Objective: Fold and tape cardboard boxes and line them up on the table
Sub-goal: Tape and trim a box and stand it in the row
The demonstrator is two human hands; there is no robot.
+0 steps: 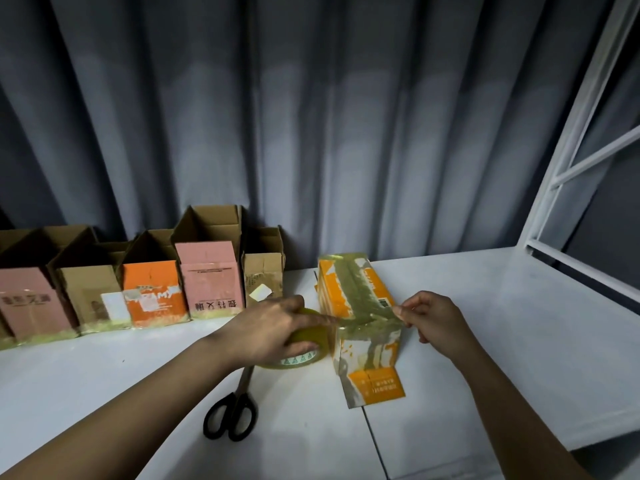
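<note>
Where hands tape: scissors (231, 415), boxes (149, 285).

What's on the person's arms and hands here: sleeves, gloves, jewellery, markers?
Nothing worn that shows. The left hand and right hand are bare, with no gloves, rings, watch or wristbands visible. Both forearms are bare up to the frame edge, with no sleeve in view. No cables, tags or tracking markers on either arm.

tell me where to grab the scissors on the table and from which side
Take the scissors by the black handle loops, coming from the near edge. They lie flat, loops toward the person, blades pointing away under the tape roll held by the left hand.
</note>
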